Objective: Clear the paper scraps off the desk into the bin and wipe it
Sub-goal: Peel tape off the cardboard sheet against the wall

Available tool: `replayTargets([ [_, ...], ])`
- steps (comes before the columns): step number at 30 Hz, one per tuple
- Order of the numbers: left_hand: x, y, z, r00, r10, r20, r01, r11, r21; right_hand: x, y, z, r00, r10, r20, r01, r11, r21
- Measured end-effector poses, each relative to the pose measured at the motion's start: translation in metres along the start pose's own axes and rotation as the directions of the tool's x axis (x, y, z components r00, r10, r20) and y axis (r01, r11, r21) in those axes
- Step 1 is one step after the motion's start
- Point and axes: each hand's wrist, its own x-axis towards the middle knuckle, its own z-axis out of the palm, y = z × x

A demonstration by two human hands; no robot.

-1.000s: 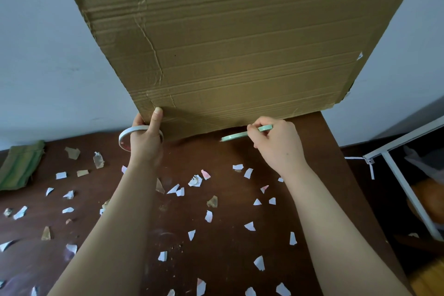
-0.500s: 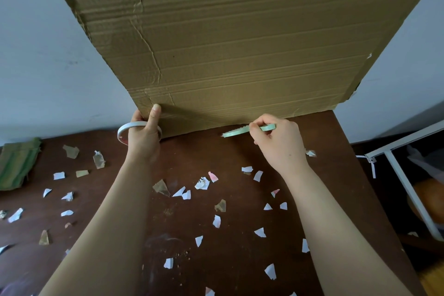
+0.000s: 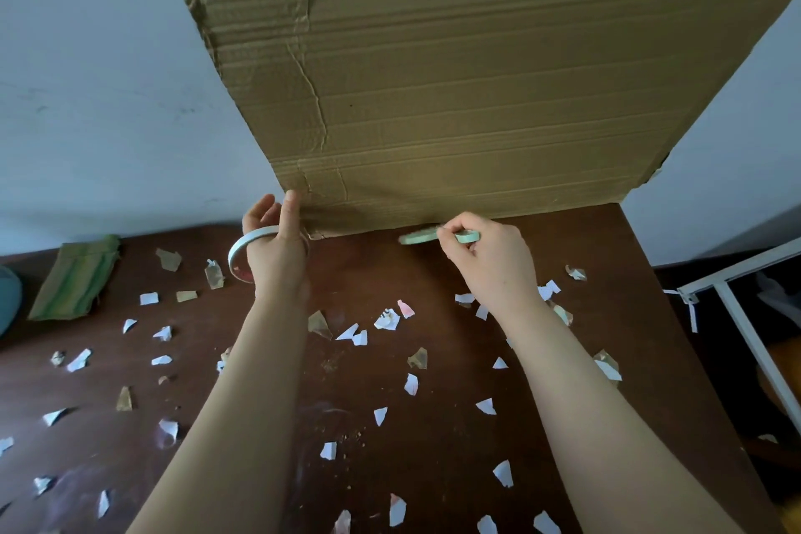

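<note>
Creased cardboard sheet point(image 3: 498, 100) before a pale wall point(image 3: 86, 78); white tape ring point(image 3: 242, 247), green tape roll point(image 3: 418, 237), white metal frame point(image 3: 737, 271).

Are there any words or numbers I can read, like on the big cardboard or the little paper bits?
No words, numbers or signs can be read anywhere.
On the brown corrugated cardboard sheet: nothing, only creases.
On the small white paper scraps across the dark wooden desk: a few pink marks, too small to read.
On the white tape ring and the pale green tape roll: no print shows.
</note>
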Motion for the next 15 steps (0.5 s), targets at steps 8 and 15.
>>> replayTargets([
  [8, -0.027, 0.010, -0.006, 0.933, -0.254, 0.256, 0.209, 0.959, 0.190, -0.021, -0.002, -0.010, 0.994, -0.006, 0.113, 0.022, 0.989, -0.143],
  [15, -0.047, 0.004, 0.042, 0.834, -0.277, 0.477, -0.165, 0.700, 0.695, -0.026, 0.008, -0.040, 1.000, 0.018, -0.002, -0.018, 0.996, -0.082],
])
